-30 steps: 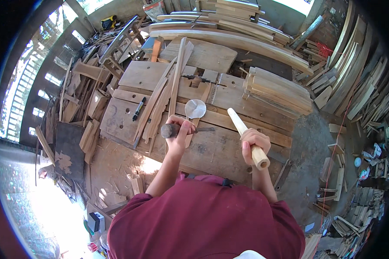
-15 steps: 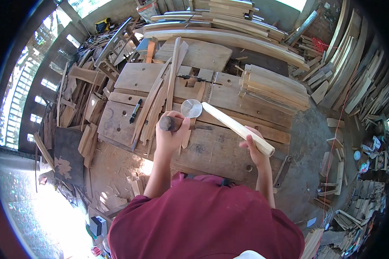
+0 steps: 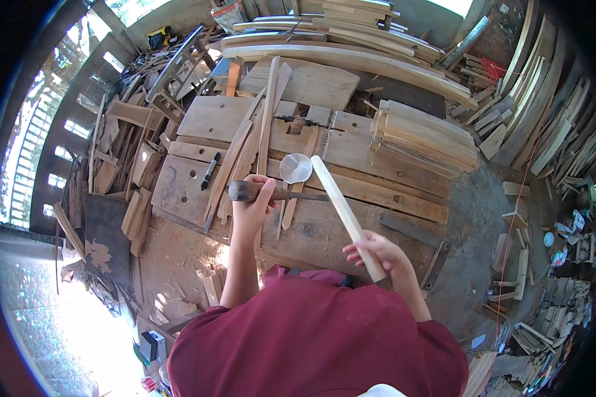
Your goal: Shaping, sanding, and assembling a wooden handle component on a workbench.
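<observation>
My left hand (image 3: 257, 200) is closed round the wooden handle of a chisel (image 3: 244, 192), its dark metal blade pointing right over the bench. My right hand (image 3: 379, 255) grips the near end of a long, pale wooden bar (image 3: 338, 200). The bar slants away from me, its far end close to a round, whitish translucent dish (image 3: 295, 169) on the bench. The chisel's tip reaches toward the bar's left side; whether they touch, I cannot tell. Several thin wooden strips (image 3: 269, 99) lie beyond my left hand.
The wooden workbench (image 3: 331, 228) has slots and round holes. A black marker (image 3: 209, 170) lies at its left, and a dark flat bar (image 3: 412, 229) at its right. Stacked boards (image 3: 420, 132) sit on the right side. Scrap wood (image 3: 139, 165) is heaped on the left.
The near end of the pale bar has swung left and toward me with my right hand, so it stands steeper. My left hand has shifted slightly left and down, with the chisel still in it.
</observation>
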`<state>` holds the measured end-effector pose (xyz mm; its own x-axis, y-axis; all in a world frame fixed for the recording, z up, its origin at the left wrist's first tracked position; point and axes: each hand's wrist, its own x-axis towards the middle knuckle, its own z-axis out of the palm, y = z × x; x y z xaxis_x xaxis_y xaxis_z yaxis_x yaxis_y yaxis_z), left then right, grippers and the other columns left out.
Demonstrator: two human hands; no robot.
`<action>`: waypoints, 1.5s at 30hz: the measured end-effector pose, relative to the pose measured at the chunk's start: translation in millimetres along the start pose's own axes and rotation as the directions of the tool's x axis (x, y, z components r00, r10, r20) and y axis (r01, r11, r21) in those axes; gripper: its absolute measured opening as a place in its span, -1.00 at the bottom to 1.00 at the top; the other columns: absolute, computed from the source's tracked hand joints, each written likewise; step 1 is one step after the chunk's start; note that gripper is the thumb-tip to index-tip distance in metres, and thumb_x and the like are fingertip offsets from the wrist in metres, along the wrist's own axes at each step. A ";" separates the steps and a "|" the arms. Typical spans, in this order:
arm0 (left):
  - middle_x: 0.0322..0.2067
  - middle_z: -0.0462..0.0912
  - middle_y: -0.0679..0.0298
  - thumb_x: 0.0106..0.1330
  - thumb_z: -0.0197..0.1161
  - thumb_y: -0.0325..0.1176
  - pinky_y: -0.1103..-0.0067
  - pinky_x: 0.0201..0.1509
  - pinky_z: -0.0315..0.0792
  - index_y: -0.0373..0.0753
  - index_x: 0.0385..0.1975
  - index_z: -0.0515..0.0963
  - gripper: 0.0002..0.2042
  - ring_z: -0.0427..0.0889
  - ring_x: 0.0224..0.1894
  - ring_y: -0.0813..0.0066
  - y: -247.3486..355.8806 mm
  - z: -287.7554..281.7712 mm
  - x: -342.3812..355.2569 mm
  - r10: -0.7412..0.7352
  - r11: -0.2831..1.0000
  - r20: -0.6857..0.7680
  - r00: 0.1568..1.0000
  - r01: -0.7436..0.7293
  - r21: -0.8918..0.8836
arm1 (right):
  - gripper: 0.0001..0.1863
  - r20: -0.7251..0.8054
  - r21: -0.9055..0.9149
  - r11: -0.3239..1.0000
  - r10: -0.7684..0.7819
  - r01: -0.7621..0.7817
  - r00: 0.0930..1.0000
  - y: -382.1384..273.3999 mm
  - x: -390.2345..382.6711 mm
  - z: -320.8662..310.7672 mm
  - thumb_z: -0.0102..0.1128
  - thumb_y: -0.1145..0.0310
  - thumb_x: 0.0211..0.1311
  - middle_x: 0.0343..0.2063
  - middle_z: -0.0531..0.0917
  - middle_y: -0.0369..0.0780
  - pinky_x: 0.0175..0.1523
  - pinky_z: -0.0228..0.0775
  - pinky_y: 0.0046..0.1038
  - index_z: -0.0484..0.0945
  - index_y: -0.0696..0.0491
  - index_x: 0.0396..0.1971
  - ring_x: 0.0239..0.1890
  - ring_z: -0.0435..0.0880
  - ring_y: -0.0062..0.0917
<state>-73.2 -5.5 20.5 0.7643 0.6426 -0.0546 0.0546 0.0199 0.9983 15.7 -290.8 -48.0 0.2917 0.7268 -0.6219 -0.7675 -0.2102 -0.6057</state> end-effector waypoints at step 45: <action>-0.40 0.58 0.20 0.18 0.17 0.10 0.71 -0.44 0.44 -0.21 -0.07 0.31 -0.47 0.64 -0.39 0.49 15.9 -25.2 -15.8 -0.069 0.970 0.551 0.831 0.186 -0.159 | -0.72 -0.308 -0.221 0.930 -0.352 0.293 0.884 -6.1 34.0 1.2 0.16 0.23 0.17 -0.67 0.42 -0.32 -0.69 0.21 -0.62 0.31 0.10 -0.39 -0.74 0.42 -0.68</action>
<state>-100.6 4.0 37.7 0.9859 0.1105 -0.1254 0.0930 0.2608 0.9609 29.6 -264.0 -64.8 0.7034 0.5153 -0.4896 -0.5025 -0.1267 -0.8552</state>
